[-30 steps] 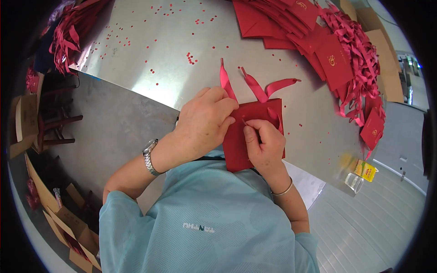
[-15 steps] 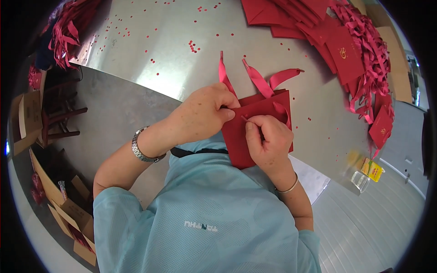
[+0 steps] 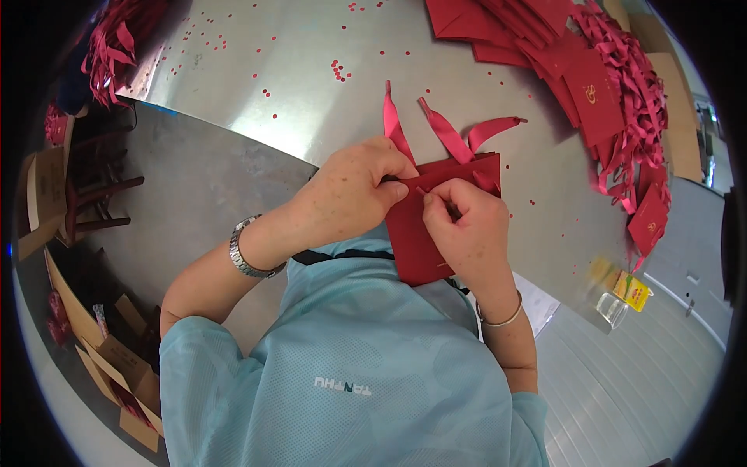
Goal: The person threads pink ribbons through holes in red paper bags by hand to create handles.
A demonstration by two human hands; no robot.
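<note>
A small red paper gift bag hangs in front of my body at the table's edge. My left hand is closed on its upper left rim, thumb on the front panel and fingers behind. With thumb and forefinger, my right hand pinches the tip of a pink-red ribbon against the front panel, close to my left thumb. More ribbon ends stick out past the bag's top over the table, their tips bound narrow. My right hand covers part of the bag's right side.
The metal table is scattered with small red paper dots. At the far right lies a heap of red bags with tangled ribbons. A clear cup and a yellow packet stand right. Cardboard boxes sit left.
My right hand has risen slightly with the ribbon tip, which is now nearer the bag's top edge. Less of the ribbon loop shows above that hand. My left hand keeps its hold.
</note>
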